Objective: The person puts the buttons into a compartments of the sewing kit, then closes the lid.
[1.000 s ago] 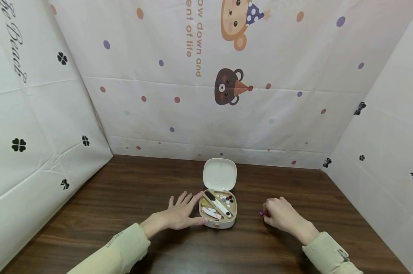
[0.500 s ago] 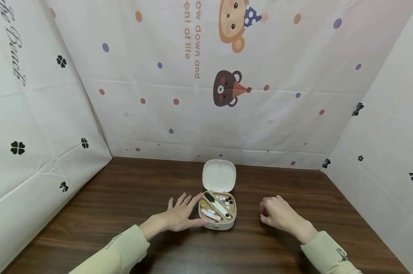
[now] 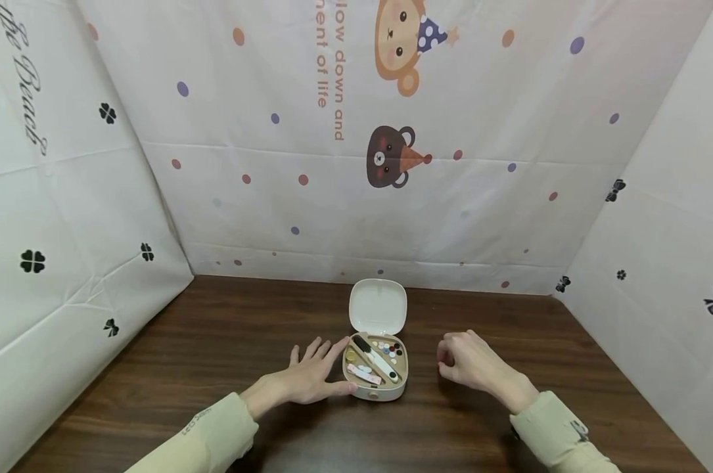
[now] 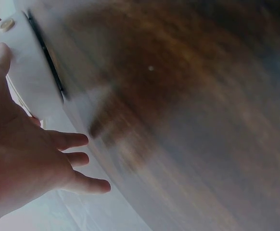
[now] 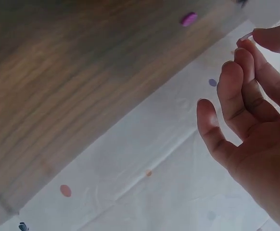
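A white sewing box (image 3: 376,394) stands on the table with its lid (image 3: 378,306) upright behind it. My left hand (image 3: 306,379) is spread at its left side. Its straight thumb touches the front, by a round clasp (image 4: 6,25), and the index finger touches the left edge. To the box's right, my right hand (image 3: 473,361) is raised, thumb and index finger pinching a small, thin, pale piece (image 5: 246,36), seen edge-on; its kind is unclear. A purple button (image 5: 189,19) appears over the table in the right wrist view; the head view does not show it.
Inside the box, a black-and-white tool (image 3: 377,360) lies diagonally. Small buttons (image 3: 391,349) fill the right compartment; a yellow round piece (image 3: 351,355) and pink strip (image 3: 364,374) lie left. Patterned white cloth (image 3: 273,210) hangs behind and along both sides of the brown table (image 3: 261,302).
My right hand has lifted slightly and shifted left towards the box. The purple button beside its fingertips has gone from the head view. The left hand keeps its place at the box.
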Tool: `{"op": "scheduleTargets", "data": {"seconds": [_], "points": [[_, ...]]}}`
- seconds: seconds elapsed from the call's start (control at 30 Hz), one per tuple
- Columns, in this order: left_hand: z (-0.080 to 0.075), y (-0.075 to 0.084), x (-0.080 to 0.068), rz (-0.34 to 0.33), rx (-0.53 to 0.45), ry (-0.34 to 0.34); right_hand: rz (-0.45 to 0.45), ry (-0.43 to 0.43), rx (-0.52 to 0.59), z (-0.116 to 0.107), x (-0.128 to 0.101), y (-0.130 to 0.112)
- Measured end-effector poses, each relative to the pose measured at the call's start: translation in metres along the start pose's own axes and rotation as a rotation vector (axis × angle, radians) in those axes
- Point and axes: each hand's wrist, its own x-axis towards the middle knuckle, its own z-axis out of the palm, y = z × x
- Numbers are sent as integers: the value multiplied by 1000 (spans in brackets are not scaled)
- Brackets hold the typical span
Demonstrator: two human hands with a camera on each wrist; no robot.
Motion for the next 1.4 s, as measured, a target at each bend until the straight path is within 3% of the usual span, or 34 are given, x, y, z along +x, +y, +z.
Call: {"op": "scheduleTargets", "data": {"seconds": [0.77,1.4], "points": [[1,-3,-1,-12,2,8,-98,34,149,5,48,-33],[0,-1,3,-1,-2,2,-69,-13,146,14,54,-38]]}}
